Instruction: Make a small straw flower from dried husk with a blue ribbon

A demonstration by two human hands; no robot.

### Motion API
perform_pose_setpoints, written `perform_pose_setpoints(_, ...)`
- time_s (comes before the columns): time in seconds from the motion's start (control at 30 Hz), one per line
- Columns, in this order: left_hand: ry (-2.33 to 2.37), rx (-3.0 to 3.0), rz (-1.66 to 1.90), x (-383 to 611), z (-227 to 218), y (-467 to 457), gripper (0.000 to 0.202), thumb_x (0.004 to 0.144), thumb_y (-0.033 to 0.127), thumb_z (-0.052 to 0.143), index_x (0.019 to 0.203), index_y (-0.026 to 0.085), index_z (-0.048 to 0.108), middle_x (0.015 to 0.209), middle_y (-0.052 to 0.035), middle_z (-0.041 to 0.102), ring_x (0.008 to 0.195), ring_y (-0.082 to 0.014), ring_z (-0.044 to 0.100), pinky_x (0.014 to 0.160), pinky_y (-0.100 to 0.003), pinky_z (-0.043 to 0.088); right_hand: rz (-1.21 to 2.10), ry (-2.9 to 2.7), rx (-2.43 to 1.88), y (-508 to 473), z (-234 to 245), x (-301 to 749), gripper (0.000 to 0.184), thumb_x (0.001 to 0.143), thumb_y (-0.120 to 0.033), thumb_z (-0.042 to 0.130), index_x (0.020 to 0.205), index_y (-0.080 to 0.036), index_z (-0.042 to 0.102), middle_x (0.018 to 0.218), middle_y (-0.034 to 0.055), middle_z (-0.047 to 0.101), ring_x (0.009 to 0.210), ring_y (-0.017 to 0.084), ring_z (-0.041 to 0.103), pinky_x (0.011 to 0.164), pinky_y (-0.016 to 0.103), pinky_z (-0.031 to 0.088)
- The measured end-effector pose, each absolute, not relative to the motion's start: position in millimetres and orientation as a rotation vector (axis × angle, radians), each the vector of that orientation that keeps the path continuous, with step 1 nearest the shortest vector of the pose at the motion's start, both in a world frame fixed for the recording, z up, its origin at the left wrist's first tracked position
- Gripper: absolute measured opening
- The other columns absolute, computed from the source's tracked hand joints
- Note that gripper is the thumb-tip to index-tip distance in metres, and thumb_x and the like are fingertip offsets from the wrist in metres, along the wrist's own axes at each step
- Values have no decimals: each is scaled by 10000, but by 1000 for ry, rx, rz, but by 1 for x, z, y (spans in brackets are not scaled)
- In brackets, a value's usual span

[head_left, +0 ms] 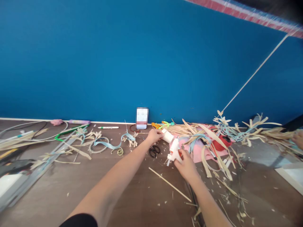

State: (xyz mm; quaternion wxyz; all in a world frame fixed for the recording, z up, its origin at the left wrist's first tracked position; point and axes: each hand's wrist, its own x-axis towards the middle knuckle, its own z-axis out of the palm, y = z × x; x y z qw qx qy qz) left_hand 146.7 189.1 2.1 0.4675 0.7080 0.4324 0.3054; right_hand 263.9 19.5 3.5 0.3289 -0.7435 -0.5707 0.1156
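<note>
My right hand [186, 163] grips a white hot glue gun [174, 147] by its handle above the table, with the nozzle end not clearly visible. Held at its edge by the curled fingers of my left hand [154, 136] is a small white cylindrical roll [168, 136], just beyond the glue gun. Black-handled scissors [154, 151] lie on the table below my left hand. In front of my wrists rests a thin pale strip [169, 183].
Against the blue partition [118, 63] leans a phone [142, 118]. Dried pale strips and blue ribbon [112, 146] spread to the left, near a green marker [108, 127]. To the right, a pink sheet [197, 151] lies under more strips and a red item [221, 143]. Another person's hand [297, 138] shows at far right.
</note>
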Motion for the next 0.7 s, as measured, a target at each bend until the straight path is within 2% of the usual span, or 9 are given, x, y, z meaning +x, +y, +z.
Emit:
perform_pose_setpoints(0.13, 1009, 1975, 746, 142, 12, 188, 101, 660, 147, 551, 668, 121, 649, 586, -36, 612, 553, -132, 533, 563, -236, 422, 700, -1128, -1614, -3, 9, 277, 278, 675, -241, 543, 946, -193, 501, 819, 28, 572, 733, 187, 529, 662, 300, 415)
perform_pose_setpoints(0.3, 840, 2302, 691, 141, 26, 173, 124, 675, 121, 520, 669, 149, 640, 805, -96, 639, 817, -209, 554, 765, -293, 403, 826, -801, -1327, -27, 11, 278, 302, 652, -294, 622, 922, -197, 527, 810, 32, 568, 642, 149, 496, 570, 260, 396)
perform_pose_setpoints(0.47, 762, 2478, 597, 138, 26, 161, 129, 692, 131, 512, 696, 155, 638, 866, -109, 629, 866, -231, 556, 777, -305, 403, 811, -779, -1322, -36, 7, 274, 312, 636, -289, 678, 907, -217, 541, 815, 18, 549, 633, 132, 464, 569, 248, 388)
perform_pose_setpoints(0.57, 743, 2524, 584, 138, 26, 158, 148, 705, 143, 506, 701, 170, 651, 1054, -96, 583, 899, -225, 554, 779, -308, 408, 830, -779, -1304, -37, 9, 270, 291, 656, -306, 668, 903, -221, 541, 766, 9, 545, 611, 132, 452, 542, 246, 379)
perform_pose_setpoints(0.63, 730, 2487, 653, 140, 27, 155, 135, 696, 148, 526, 686, 174, 658, 1179, -79, 510, 919, -213, 546, 785, -305, 409, 830, -778, -1302, -37, 12, 267, 264, 665, -317, 661, 878, -216, 543, 729, 6, 543, 582, 129, 445, 523, 248, 371)
perform_pose_setpoints(0.7, 764, 2278, 827, 140, 28, 148, 98, 674, 157, 562, 672, 160, 659, 1184, -88, 490, 874, -189, 552, 757, -293, 418, 819, -784, -1293, -37, 13, 262, 246, 675, -336, 650, 859, -212, 545, 726, 7, 544, 557, 121, 436, 514, 252, 362)
